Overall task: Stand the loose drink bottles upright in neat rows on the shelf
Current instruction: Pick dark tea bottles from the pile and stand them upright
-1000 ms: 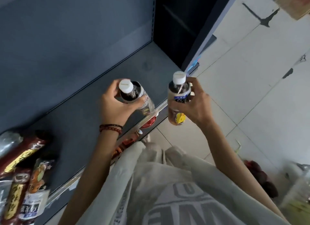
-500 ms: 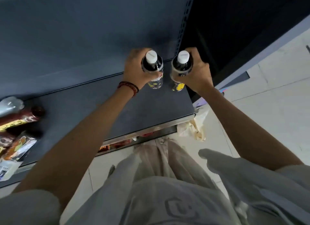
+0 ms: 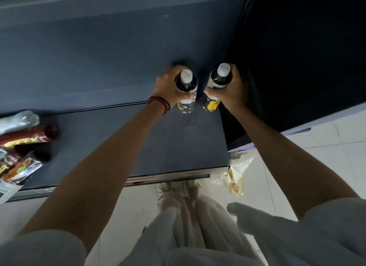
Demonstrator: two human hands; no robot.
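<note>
Looking down through the head camera, a person is reaching both bare arms toward the far right corner of a dark blue shelf (image 3: 178,143). The left hand (image 3: 168,85) is wrapping its fingers and thumb around the shoulder of the left bottle (image 3: 186,85), a dark drink with a white cap and a yellow-patterned label, and is holding it upright. The right hand (image 3: 231,93) is gripping the right bottle (image 3: 219,77), one of the same kind, with the thumb lying across the near side and the fingers curling behind.

Both bottles are standing side by side, just apart, at the back edge of the shelf, where it is meeting the back panel (image 3: 99,57). Whether their bases are resting on the shelf or hanging just above it cannot be told. A red and black bracelet (image 3: 160,104) is sitting on the left wrist.

At the left edge of the shelf, well apart from the hands, several loose bottles (image 3: 25,135) are lying on their sides in a heap, one pointing a dark red cap toward the middle. A metal rail (image 3: 168,177) is running along the front edge. Beyond the front right corner, a crumpled pale bag (image 3: 235,176) is lying on the tiled floor (image 3: 326,156).
</note>
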